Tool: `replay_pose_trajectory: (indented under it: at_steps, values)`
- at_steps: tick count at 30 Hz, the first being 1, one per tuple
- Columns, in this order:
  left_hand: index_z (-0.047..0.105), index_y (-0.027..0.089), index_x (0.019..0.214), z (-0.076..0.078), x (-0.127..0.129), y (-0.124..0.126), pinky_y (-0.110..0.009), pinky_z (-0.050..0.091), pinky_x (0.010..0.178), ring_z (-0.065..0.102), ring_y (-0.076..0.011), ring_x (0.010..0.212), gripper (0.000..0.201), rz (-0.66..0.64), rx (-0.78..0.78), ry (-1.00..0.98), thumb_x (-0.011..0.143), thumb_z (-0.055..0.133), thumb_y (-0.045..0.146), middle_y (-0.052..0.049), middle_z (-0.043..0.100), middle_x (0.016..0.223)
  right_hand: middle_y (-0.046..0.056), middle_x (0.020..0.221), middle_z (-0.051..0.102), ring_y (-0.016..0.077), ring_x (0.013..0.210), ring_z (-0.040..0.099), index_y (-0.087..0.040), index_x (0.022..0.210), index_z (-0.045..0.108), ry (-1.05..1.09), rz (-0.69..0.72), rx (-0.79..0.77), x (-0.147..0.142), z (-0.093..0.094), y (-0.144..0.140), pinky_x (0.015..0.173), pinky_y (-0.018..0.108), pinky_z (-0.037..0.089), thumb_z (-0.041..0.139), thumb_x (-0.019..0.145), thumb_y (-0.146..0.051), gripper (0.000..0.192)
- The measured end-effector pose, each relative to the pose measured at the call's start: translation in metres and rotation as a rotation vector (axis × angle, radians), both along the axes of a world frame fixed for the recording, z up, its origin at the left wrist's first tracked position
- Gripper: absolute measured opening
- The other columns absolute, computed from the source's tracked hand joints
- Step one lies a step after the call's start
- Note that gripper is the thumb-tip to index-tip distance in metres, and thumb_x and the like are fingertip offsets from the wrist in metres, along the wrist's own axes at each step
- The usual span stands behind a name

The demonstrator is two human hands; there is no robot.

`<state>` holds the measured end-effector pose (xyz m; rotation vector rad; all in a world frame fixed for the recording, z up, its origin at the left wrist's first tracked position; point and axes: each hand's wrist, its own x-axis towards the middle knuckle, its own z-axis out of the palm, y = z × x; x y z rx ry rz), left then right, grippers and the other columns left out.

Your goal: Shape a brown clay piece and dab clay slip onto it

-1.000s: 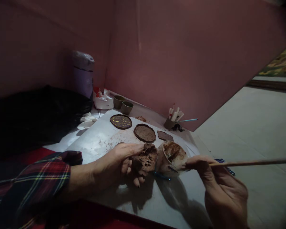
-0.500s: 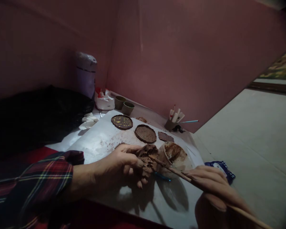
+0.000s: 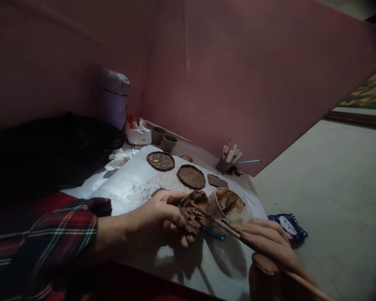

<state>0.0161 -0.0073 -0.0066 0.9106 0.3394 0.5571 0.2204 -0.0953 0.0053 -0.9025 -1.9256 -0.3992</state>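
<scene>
My left hand point(image 3: 158, 217) grips a rough lump of brown clay point(image 3: 192, 207) just above the white sheet point(image 3: 134, 184). A thin wooden stick point(image 3: 225, 228) is held in my right hand point(image 3: 269, 246), and its tip rests on the lump. Just right of the clay stands a plastic cup point(image 3: 230, 205) smeared with brown slurry. A plaid sleeve covers my left forearm.
Two round brown clay discs point(image 3: 160, 161) point(image 3: 191, 176) and a smaller flat piece point(image 3: 217, 180) lie further back. Two small cups point(image 3: 163, 139), a white bag point(image 3: 138, 133), a holder with tools point(image 3: 228, 158), a tall lilac container point(image 3: 114, 98), a black bag point(image 3: 47, 150) and a blue packet point(image 3: 287, 225) surround them.
My right hand swung the stick from the cup's rim over to the clay lump, and the stick now points down-right. The left hand kept its hold.
</scene>
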Motion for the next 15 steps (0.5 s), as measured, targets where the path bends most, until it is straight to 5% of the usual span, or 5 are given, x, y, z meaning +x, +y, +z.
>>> replay_pose_trajectory:
  at_steps: [15]
  values:
    - [0.068, 0.008, 0.096, -0.0002, 0.0018, 0.0003, -0.022, 0.051, 0.053, 0.061, -0.0140, 0.057, 0.045, 0.004, 0.002, 0.000, 0.053, 0.054, 0.007, -0.010, 0.064, 0.071, 0.004, 0.090, 0.074, 0.0182, 0.081, 0.069, -0.019, 0.102, 0.065, 0.018, 0.016, -0.013, 0.0033, -0.0063, -0.0026, 0.078, 0.036, 0.051, 0.051, 0.094, -0.026, 0.017]
